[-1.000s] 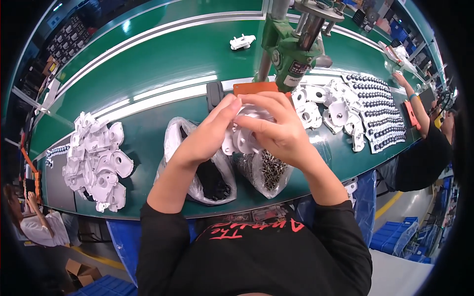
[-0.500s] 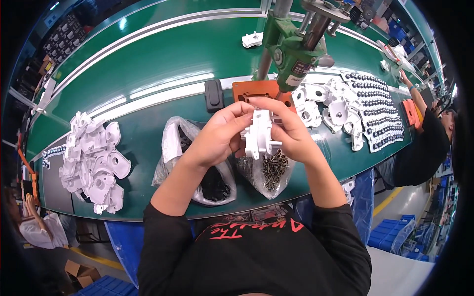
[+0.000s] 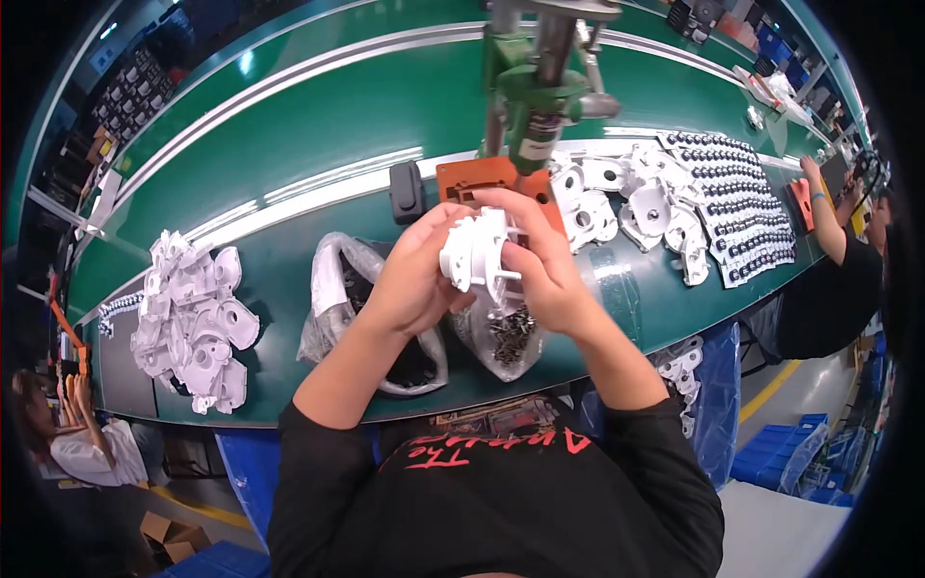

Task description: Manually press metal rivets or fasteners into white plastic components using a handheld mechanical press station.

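A white plastic housing (image 3: 474,252) with round bosses and short pegs is held up between both hands. My left hand (image 3: 416,265) is closed round its left side, and the fingers behind it are partly hidden. My right hand (image 3: 544,262) grips it from the right, thumb pressed on its side. Below the hands lies a clear bag of screws (image 3: 511,339). Left of that, a plastic bag (image 3: 332,313) of small black parts stands open, partly covered by my left forearm. Just beyond the hands is an orange fixture (image 3: 472,178) under a green press (image 3: 537,111).
White plastic parts are heaped at left (image 3: 198,323) and right (image 3: 646,202). Rows of small black-and-white parts (image 3: 737,207) lie farther right. A black case (image 3: 407,191) sits beside the fixture. Co-workers are at the far left (image 3: 92,448) and right (image 3: 819,275).
Both hands have shifted slightly left with the housing, which is now turned to show more of its side. The view has moved, and a white part behind the press is out of sight.
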A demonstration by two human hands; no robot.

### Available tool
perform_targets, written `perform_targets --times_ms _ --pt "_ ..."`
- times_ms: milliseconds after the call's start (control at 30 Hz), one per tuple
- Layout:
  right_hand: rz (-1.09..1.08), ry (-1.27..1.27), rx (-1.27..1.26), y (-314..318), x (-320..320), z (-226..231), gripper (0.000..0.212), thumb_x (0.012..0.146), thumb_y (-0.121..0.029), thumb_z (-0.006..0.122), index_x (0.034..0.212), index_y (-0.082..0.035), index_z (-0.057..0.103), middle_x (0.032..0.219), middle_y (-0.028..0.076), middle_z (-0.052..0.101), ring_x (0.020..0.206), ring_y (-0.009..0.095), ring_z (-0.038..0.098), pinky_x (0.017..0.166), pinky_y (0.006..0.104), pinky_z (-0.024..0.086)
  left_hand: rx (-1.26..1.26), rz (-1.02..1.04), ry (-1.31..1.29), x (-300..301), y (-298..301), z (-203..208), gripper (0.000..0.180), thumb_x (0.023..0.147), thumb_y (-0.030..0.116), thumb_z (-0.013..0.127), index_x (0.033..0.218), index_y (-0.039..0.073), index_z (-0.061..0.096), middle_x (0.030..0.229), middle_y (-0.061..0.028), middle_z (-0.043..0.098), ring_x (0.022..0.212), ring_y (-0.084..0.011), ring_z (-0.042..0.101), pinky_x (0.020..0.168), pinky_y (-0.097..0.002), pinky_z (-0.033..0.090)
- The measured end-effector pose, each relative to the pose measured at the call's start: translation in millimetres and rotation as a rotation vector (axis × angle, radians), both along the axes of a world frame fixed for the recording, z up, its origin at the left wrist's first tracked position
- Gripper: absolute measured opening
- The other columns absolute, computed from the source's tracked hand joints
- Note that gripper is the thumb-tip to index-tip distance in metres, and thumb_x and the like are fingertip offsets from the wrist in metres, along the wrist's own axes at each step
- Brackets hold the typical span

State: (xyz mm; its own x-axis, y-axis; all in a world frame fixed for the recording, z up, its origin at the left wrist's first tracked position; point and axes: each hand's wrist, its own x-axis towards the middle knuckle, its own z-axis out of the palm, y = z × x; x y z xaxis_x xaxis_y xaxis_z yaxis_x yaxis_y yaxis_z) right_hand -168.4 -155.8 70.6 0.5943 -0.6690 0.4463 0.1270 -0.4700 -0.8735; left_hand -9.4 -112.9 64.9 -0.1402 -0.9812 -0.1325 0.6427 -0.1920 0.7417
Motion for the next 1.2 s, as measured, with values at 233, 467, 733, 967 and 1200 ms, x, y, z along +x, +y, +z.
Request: perform_targets --times_ms 233,467,733,967,1200 --pt "-0.078 -0.408 0.291 9.1 -41.9 -9.4 0.058 0.088 -0.025 0.041 0.138 -0.001 0.024 0.120 0.015 0.046 0.106 0.021 0.048 0.093 0.0324 0.038 -0.347 0.241 -0.120 -83.7 41.0 -6.6 0.042 0.089 0.011 0.057 0.123 0.005 0.033 0.112 -0.0117 0.053 0.107 -0.0188 0.050 0.092 -0.0325 0.039" --pt "0.182 -0.378 0.378 18.5 -55.3 -27.2 0.064 0.096 -0.034 0.040 0.142 0.001 0.011 0.137 0.020 0.028 0.126 0.026 0.033 0.106 0.0354 0.024 -0.524 0.610 -0.991 -98.6 54.7 -15.3 0.029 0.089 0.008 0.058 0.110 -0.003 0.041 0.089 -0.0123 0.060 0.074 -0.0192 0.063 0.065 -0.0269 0.048" --pt "0.147 -0.201 0.350 -14.6 -77.1 -34.5 0.048 0.090 -0.010 0.048 0.135 -0.001 0.033 0.130 0.013 0.045 0.113 0.018 0.048 0.096 0.0327 0.039 -0.631 0.449 -1.691 -43.9 23.2 20.6 0.016 0.085 0.011 0.061 0.096 0.003 0.055 0.070 -0.0130 0.061 0.062 -0.0330 0.061 0.053 -0.0372 0.047" --pt "-0.219 -0.179 0.374 -37.4 -149.5 -57.5 0.020 0.088 -0.003 0.048 0.105 0.003 0.057 0.093 0.010 0.065 0.086 0.015 0.060 0.080 0.0277 0.047 -1.111 0.277 -2.117 -1.9 -36.2 -26.5 0.014 0.075 0.011 0.056 0.088 0.009 0.056 0.086 -0.0104 0.059 0.071 -0.0258 0.062 0.059 -0.0360 0.050" --pt "-0.330 0.151 0.139 15.6 -116.0 -47.8 0.015 0.082 0.000 0.056 0.096 0.002 0.062 0.091 0.007 0.063 0.086 0.014 0.058 0.078 0.0259 0.044 -1.136 0.261 -2.102 5.4 -65.8 -58.3 0.013 0.075 0.010 0.053 0.087 0.011 0.059 0.091 -0.0110 0.060 0.078 -0.0269 0.063 0.068 -0.0359 0.051"
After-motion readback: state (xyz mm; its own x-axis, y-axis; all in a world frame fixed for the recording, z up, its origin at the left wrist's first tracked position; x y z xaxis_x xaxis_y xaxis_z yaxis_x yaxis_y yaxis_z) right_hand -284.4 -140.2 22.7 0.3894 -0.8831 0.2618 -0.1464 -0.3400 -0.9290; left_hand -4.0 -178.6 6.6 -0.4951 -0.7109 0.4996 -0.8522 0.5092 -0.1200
